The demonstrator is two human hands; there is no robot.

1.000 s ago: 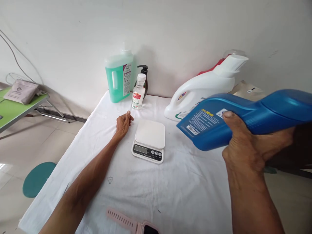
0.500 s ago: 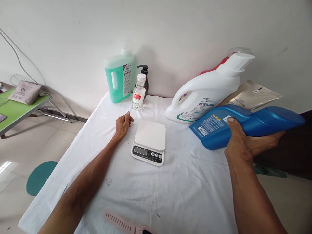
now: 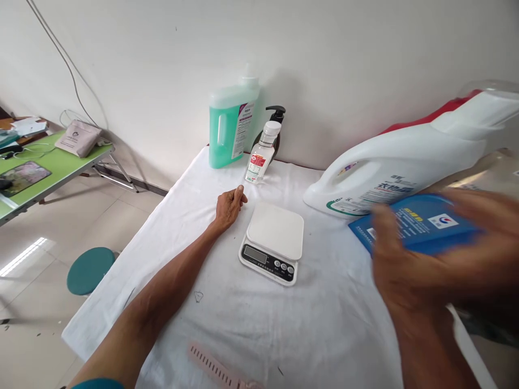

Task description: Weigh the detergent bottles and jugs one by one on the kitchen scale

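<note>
a blue jug (image 3: 421,224) is held on its side at the right edge of the view, low over the white cloth (image 3: 227,319) and just in front of a white jug (image 3: 401,167) that also lies on its side; whether the blue jug touches the cloth cannot be told. it is gripped by the right hand (image 3: 425,265), which is blurred: the thumb is seen pressed against the near labelled face and the fingers are wrapped over the far side, so the hand is closed around the jug's body. the left hand (image 3: 229,205) is laid on the cloth well to the left, fingers loosely curled with nothing held in them, the forearm stretched flat along the table. a white scale (image 3: 273,243) is set just right of that hand, between the two hands, its platform bare and its display turned toward the wearer. at the back by the wall a green jug (image 3: 229,129) is stood upright, with a small clear bottle (image 3: 259,154) just beside it and a dark pump bottle (image 3: 275,127) behind that. a pink strap (image 3: 214,367) is seen lying at the near edge of the cloth. a teal stool (image 3: 90,262) is placed on the floor to the left, and a green table (image 3: 44,167) further off.
</note>
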